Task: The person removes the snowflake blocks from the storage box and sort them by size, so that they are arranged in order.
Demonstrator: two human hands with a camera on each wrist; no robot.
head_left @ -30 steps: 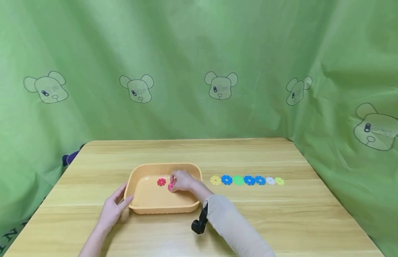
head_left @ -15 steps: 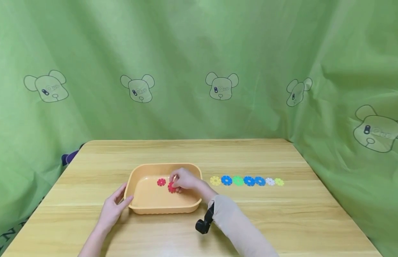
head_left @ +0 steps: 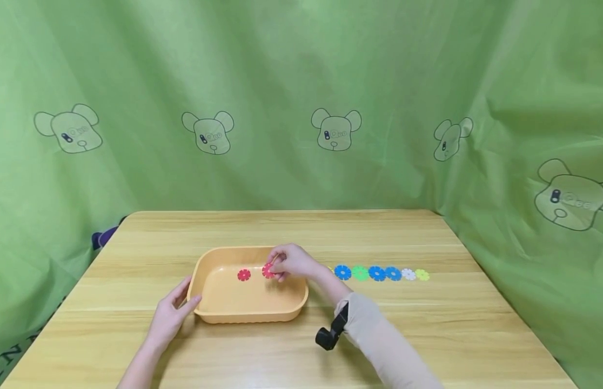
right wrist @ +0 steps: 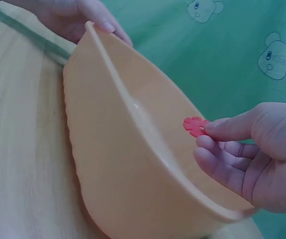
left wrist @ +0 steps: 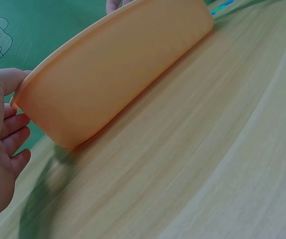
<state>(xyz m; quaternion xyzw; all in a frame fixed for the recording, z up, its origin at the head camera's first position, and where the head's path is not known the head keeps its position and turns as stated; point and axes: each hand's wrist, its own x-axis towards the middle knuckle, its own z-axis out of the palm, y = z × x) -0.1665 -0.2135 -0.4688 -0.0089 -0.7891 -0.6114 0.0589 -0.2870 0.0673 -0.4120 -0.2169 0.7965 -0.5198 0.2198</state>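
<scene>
In the head view, my right hand (head_left: 296, 262) pinches a red snowflake disc (head_left: 268, 270) between thumb and fingers above the right part of an orange plastic basin (head_left: 248, 314). The right wrist view shows that disc (right wrist: 194, 126) held by its edge, raised near the rim. A second red disc (head_left: 244, 275) lies flat on the basin's floor. My left hand (head_left: 170, 316) holds the basin's left end, the thumb over the rim and the other fingers on the outside, as the left wrist view also shows the hand (left wrist: 1, 134).
Right of the basin, a row of discs lies on the wooden table (head_left: 403, 335): blue (head_left: 342, 272), green (head_left: 360, 273), two more blues, white (head_left: 408, 274) and yellow-green (head_left: 422, 275). My right wrist mostly hides a yellow one. A green curtain (head_left: 282, 183) hangs behind.
My right hand has lifted the red disc from the basin's floor and moved it up and to the right. The left hand has stayed on the basin.
</scene>
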